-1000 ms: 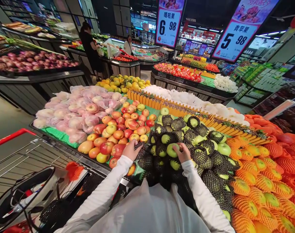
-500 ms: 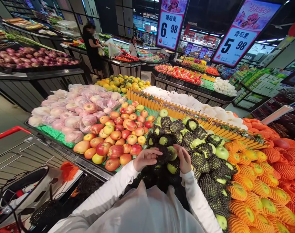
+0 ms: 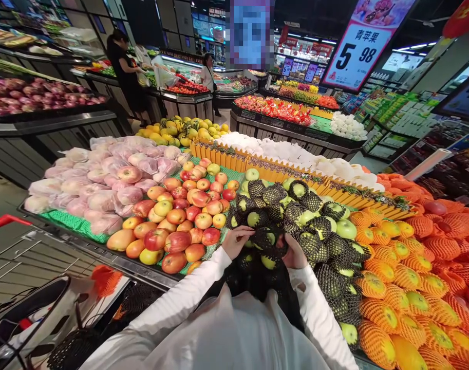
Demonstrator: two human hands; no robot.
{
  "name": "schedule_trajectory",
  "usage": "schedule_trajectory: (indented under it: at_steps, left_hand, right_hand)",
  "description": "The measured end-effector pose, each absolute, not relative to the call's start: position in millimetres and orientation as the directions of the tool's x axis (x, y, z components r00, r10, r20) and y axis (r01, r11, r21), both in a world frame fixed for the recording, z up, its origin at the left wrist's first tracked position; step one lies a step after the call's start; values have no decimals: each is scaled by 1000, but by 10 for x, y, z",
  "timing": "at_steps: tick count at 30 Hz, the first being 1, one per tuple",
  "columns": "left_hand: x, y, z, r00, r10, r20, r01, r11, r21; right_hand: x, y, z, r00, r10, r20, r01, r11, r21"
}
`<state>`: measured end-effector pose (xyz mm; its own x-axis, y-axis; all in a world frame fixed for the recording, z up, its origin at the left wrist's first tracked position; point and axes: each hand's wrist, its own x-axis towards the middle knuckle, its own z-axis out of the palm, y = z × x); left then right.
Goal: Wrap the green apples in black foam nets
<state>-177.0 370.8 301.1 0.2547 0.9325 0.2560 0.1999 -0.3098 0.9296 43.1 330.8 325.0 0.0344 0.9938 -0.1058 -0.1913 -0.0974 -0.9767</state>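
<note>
A wire shopping trolley with a red handle is stood against the near left edge of the table, with bagged goods in its basket. On the left part of the table, pink-wrapped fruit is heaped, and loose red and yellow apples lie just beside it toward the middle.

At the near edge, about the middle, the left hand is held with its fingers curled over the left side of a black foam net sleeve. The right hand is pressed against the sleeve's right side, fingers bent round it. A green apple is seen through the mesh (only a small patch of skin shows), so the fruit is judged to be inside the sleeve, between the two hands and just above the pile of netted green apples.

The step in hand is judged to be the drawing of the sleeve over the apple. The next move would call for the net to be stretched evenly by both hands and the fruit to be kept from slipping out.

At the right end, fruit in orange net sleeves is stacked.
</note>
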Motion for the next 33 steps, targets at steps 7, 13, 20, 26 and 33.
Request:
schedule_trajectory:
  at_steps: [7,13,20,26,33]
  left_hand:
    - [-1596,3677,2765,161,951,264,528,-309,791]
    - [-1546,3542,2779,201,958,203,679,-286,676]
    - [-1509,3440,2879,283,950,133,778,-309,547]
    - [-1509,3447,2917,303,945,123,786,-321,529]
    - [-1474,3320,3165,18,966,257,243,-253,936]
  right_hand:
    - [360,3671,3031,299,954,4,244,-72,-967]
    - [352,3763,2940,323,935,143,516,-48,-855]
    - [328,3586,3145,24,947,320,684,218,-696]
    - [197,3427,3112,-244,956,163,810,293,-508]
    - [139,3295,3204,128,917,378,468,280,-838]
